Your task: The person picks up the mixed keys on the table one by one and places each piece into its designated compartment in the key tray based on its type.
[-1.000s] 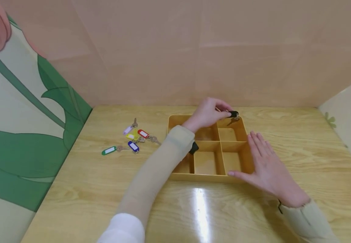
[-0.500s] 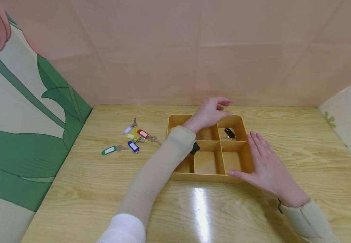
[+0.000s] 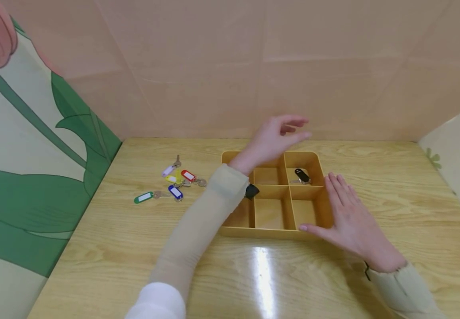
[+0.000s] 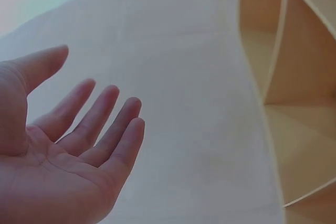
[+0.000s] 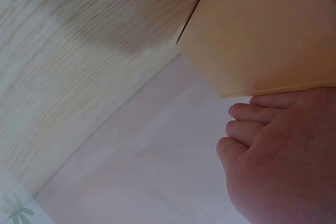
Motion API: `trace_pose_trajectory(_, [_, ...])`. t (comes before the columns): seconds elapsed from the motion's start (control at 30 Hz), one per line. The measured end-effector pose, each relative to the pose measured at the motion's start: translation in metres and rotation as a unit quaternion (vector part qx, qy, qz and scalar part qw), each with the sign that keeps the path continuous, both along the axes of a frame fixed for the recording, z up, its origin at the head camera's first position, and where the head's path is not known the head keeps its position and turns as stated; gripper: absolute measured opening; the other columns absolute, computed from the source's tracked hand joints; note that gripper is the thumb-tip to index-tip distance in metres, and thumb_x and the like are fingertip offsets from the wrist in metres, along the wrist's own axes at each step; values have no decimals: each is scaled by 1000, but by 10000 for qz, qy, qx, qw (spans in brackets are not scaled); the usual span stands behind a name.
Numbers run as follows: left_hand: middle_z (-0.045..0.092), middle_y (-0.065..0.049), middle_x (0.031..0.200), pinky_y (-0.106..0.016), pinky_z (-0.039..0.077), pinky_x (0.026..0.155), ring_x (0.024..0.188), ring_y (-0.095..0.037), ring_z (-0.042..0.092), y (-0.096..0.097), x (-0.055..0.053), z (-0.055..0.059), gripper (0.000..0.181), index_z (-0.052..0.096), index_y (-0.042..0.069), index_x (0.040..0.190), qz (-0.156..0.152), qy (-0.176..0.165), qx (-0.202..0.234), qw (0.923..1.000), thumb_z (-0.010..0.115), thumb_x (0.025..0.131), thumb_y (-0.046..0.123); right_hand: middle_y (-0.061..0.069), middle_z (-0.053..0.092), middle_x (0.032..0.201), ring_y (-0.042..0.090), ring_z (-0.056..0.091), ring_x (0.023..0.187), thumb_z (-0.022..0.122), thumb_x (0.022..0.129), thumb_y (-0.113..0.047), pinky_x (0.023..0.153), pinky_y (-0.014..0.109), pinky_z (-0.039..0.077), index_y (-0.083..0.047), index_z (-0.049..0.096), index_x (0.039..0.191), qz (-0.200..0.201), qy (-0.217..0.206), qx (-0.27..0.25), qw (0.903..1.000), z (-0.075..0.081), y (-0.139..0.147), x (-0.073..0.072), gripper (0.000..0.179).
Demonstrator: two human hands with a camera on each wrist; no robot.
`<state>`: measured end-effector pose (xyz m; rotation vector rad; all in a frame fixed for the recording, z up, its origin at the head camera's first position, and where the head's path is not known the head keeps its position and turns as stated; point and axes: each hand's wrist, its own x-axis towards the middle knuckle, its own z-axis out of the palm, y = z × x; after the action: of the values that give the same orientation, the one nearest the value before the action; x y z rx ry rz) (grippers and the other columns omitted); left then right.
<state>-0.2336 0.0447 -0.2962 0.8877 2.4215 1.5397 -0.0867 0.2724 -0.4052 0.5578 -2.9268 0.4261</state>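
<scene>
My left hand point(image 3: 275, 137) hovers above the far side of a tan divided organizer box point(image 3: 277, 232), its fingers loosely spread and holding nothing. The left wrist view shows the same bare palm point(image 4: 68, 171) facing the camera. A key with a black tag point(image 3: 302, 176) lies in the box's far right compartment. My right hand point(image 3: 347, 217) rests along the box's right side, fingers straight and thumb at the near rim. In the right wrist view its fingers touch the box's outer wall point(image 5: 262, 35). My left forearm covers part of the box's left compartments.
Left of the box lie several tagged keys: one with a green tag point(image 3: 144, 197), one blue point(image 3: 175, 192), one red point(image 3: 188, 176), one yellow point(image 3: 172, 179) and one pale purple point(image 3: 168, 171). A pinkish covering point(image 3: 214, 88) rises behind the wooden table point(image 3: 106, 266).
My left hand let go of the black-tagged key, which dropped into the far right compartment, then rose away from the box. My right hand stays in place.
</scene>
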Motion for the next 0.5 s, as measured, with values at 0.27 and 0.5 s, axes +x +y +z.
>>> trace_pose_trajectory(0.27, [61, 12, 135, -16, 43, 98, 122, -5, 54, -17, 11, 20, 44, 62, 21, 140, 32, 13, 335, 9994, 68, 100, 38, 19, 3, 167, 32, -2, 154, 74, 81, -67, 122, 50, 3, 0, 3, 161, -2, 22, -48, 10000, 0, 0, -1, 126])
trace_pose_trajectory(0.5, [62, 10, 133, -15, 40, 101, 121, -5, 55, -32, 15, 27, 43, 63, 19, 139, 136, 196, 544, 9982, 68, 100, 37, 18, 1, 168, 32, -3, 154, 73, 82, -68, 122, 50, 2, 0, 3, 161, -22, -2, -16, 10000, -1, 1, -2, 126])
